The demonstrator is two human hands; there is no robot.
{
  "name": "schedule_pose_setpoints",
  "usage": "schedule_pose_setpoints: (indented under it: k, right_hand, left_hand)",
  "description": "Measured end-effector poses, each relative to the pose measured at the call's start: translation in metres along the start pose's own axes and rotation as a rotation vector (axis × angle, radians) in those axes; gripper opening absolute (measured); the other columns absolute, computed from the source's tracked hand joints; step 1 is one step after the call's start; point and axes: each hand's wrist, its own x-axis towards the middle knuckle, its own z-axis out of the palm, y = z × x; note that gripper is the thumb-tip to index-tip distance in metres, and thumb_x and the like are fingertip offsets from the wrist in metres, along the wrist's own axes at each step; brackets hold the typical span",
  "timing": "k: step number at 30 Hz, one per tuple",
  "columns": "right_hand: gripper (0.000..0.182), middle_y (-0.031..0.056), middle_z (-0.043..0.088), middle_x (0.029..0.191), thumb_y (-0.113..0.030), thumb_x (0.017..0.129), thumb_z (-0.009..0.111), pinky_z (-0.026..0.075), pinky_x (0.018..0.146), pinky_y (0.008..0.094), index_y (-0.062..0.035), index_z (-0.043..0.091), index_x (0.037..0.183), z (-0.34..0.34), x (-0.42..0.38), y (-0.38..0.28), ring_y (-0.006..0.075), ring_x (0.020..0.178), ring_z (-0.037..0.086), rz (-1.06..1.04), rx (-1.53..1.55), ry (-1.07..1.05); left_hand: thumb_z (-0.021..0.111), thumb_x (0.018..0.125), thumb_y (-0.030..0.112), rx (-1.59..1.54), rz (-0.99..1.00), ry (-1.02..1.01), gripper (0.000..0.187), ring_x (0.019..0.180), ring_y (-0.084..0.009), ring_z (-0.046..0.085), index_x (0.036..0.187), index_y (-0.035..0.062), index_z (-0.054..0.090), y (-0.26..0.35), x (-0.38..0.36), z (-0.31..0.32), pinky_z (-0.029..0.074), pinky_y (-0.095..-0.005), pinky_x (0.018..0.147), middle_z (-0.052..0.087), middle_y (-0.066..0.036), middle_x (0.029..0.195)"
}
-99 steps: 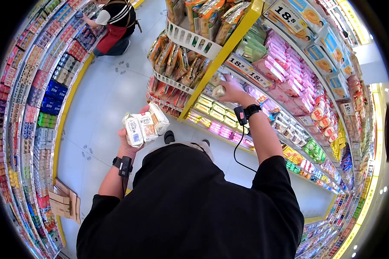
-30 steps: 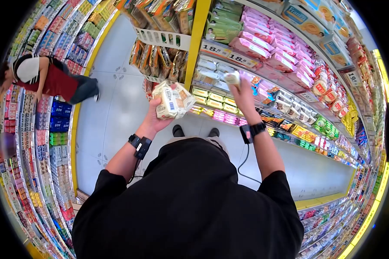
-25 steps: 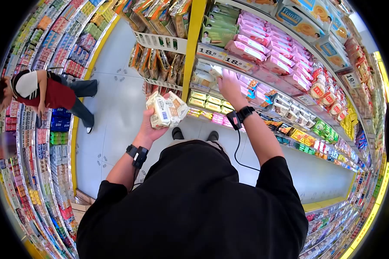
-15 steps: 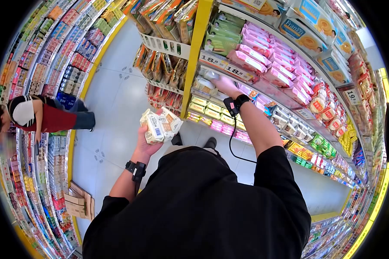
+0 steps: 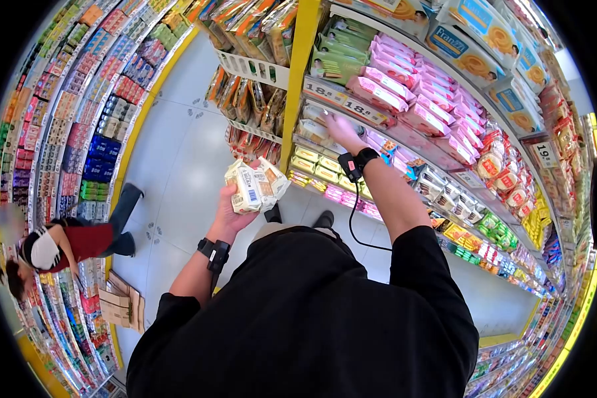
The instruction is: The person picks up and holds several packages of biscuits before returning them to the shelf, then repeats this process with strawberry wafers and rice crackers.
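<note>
Cream-coloured snack packets (image 5: 249, 189) with a barcode are bunched in my left hand (image 5: 229, 212), fingers closed around their lower side, in front of my body. My right hand (image 5: 343, 132) reaches into a low shelf under the price strip, fingers stretched out over similar pale packets (image 5: 314, 131) at the shelf's left end. Its fingertips are right at those packets and partly hidden. Pink packets (image 5: 378, 93) fill the shelf just above, with green packets (image 5: 341, 56) to their left.
A yellow post (image 5: 300, 73) stands left of my right hand, beside white baskets (image 5: 255, 69) of bagged goods. Across the aisle a person in a dark red apron (image 5: 83, 247) is at the shelves. Flattened cardboard (image 5: 121, 306) leans there. A black cable (image 5: 356, 215) hangs from my right wrist.
My left hand has shifted slightly right with the packets. My right hand stays at the shelf, its fingers a little changed in position. The person across the aisle has moved down in view.
</note>
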Motion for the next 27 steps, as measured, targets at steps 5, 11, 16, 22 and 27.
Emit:
schedule_pose_setpoints:
  k: [5,11,16,22,27]
  right_hand:
    - [0.045,0.0274,0.072,0.128,-0.038,0.107,0.061,0.053,0.103,0.049,-0.0006,0.067,0.133,-0.005,-0.036,0.011,0.048,0.122,0.067,-0.215,0.049,0.187]
    - [0.03,0.0138,0.075,0.122,-0.017,0.105,0.068,0.06,0.089,0.0359,0.0015,0.067,0.128,-0.006,-0.128,0.014,0.0233,0.111,0.074,-0.141,0.642,0.217]
    - [0.029,0.0107,0.075,0.12,-0.026,0.109,0.066,0.061,0.086,0.0354,-0.0012,0.068,0.123,-0.014,-0.177,0.005,0.0219,0.108,0.075,0.19,1.083,0.079]
    - [0.048,0.0073,0.07,0.115,-0.041,0.109,0.066,0.059,0.083,0.0337,0.0013,0.068,0.131,-0.015,-0.201,-0.021,0.0145,0.102,0.066,0.15,0.98,-0.059]
    - [0.039,0.0052,0.074,0.107,-0.033,0.105,0.074,0.052,0.081,0.0265,0.002,0.07,0.122,0.0,-0.203,-0.016,0.0108,0.095,0.066,0.106,0.934,0.037]
  left_hand:
    - [0.081,0.082,0.054,0.025,-0.038,-0.061,0.108,0.147,-0.0417,0.051,0.169,0.009,0.036,0.001,0.021,0.02,0.043,-0.0676,0.12,0.047,-0.019,0.165]
    - [0.082,0.085,0.043,-0.017,-0.147,-0.172,0.096,0.145,-0.0361,0.055,0.166,0.0089,0.042,-0.005,0.059,0.028,0.047,-0.0518,0.121,0.05,-0.019,0.162]
    - [0.086,0.082,0.044,0.087,-0.258,-0.255,0.106,0.144,-0.037,0.056,0.167,0.0045,0.037,-0.01,0.089,0.051,0.047,-0.0517,0.123,0.051,-0.019,0.162]
    - [0.085,0.085,0.042,0.158,-0.435,-0.315,0.102,0.14,-0.0328,0.061,0.168,0.006,0.036,-0.024,0.104,0.063,0.051,-0.0461,0.12,0.054,-0.02,0.159]
    - [0.084,0.088,0.042,0.126,-0.465,-0.427,0.096,0.14,-0.0317,0.062,0.166,0.0085,0.039,-0.026,0.105,0.077,0.051,-0.0455,0.12,0.055,-0.019,0.158]
